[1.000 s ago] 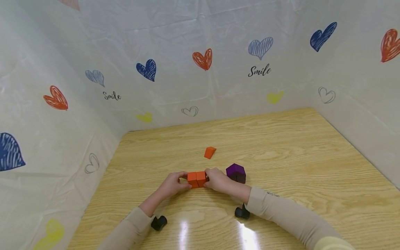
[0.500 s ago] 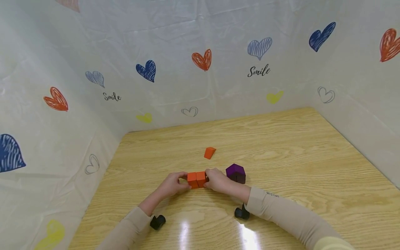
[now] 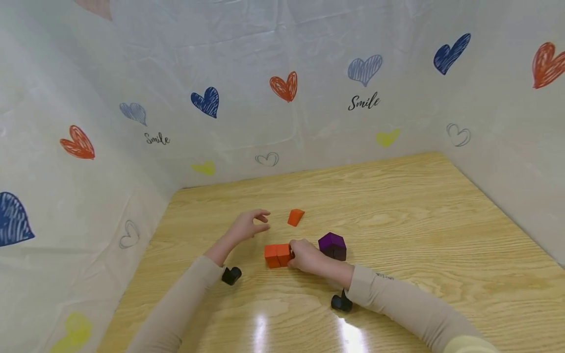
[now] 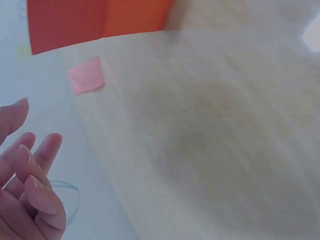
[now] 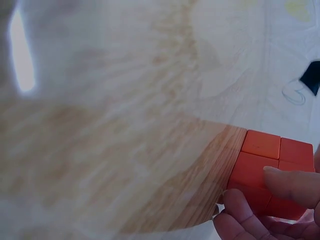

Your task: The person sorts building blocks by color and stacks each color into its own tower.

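Note:
Two orange cube-like blocks [image 3: 277, 255] sit side by side on the table, their faces touching. At their right end my right hand [image 3: 306, 256] pinches the right-hand one. The right wrist view shows the thumb [image 5: 292, 186] lying on a face of the orange blocks [image 5: 250, 172], with seams between their parts. My left hand [image 3: 247, 226] is off the blocks, just beyond and left of them, its loosely bent fingers holding nothing. To its right lies a small orange wedge-shaped block [image 3: 295, 216]. In the left wrist view, the left hand [image 4: 32, 192] is apart from the orange blocks [image 4: 97, 20].
Right beside my right wrist stands a dark purple block [image 3: 333, 246] with a peaked top. A wood-grain table [image 3: 397, 206] is bordered by white sheeting [image 3: 238, 142] printed with hearts. The left wrist view has a small pink square [image 4: 86, 76], whose nature I cannot tell.
My left hand has let go of the left end of the orange blocks and moved away from me, closer to the orange wedge. The right hand and the blocks stay in place.

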The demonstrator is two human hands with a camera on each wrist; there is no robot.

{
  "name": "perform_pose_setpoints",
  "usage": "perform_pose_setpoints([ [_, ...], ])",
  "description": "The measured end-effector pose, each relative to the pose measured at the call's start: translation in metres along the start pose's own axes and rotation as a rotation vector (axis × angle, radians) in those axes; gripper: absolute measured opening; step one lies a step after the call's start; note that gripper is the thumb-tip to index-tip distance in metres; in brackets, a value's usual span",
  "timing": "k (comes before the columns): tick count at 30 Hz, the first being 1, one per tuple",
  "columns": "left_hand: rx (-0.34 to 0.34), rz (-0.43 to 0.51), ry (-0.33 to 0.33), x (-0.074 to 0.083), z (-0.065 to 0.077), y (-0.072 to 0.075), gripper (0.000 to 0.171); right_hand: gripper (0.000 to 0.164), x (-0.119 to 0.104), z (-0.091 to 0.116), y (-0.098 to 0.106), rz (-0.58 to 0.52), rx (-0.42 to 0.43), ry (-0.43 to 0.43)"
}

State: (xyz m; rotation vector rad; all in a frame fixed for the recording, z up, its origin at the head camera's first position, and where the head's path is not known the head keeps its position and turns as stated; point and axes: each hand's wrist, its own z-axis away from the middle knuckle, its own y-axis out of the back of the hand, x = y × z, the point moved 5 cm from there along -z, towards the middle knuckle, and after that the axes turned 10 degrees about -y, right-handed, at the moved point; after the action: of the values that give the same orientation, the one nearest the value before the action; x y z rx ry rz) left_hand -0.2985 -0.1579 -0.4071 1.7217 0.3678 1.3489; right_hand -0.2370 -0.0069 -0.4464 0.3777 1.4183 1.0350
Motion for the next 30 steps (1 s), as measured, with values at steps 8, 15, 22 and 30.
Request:
perform_pose_setpoints([
  [8,-0.1,-0.221,0.04,0.014,-0.055,-0.006,0.048,0.024,0.003,0.002,-0.001,-0.053,-0.026,-0.042],
  [15,-0.21,-0.478,0.05,0.021,-0.085,-0.018,0.046,0.025,0.004,0.005,0.0,-0.051,-0.013,-0.032],
  [22,-0.265,-0.525,0.142,0.021,-0.101,-0.029,0.048,0.024,0.003,0.006,-0.001,-0.031,0.002,-0.022],
  [30,-0.335,-0.587,0.142,0.024,-0.112,-0.037,0.048,0.022,0.003,0.005,0.003,-0.016,0.016,-0.031],
])
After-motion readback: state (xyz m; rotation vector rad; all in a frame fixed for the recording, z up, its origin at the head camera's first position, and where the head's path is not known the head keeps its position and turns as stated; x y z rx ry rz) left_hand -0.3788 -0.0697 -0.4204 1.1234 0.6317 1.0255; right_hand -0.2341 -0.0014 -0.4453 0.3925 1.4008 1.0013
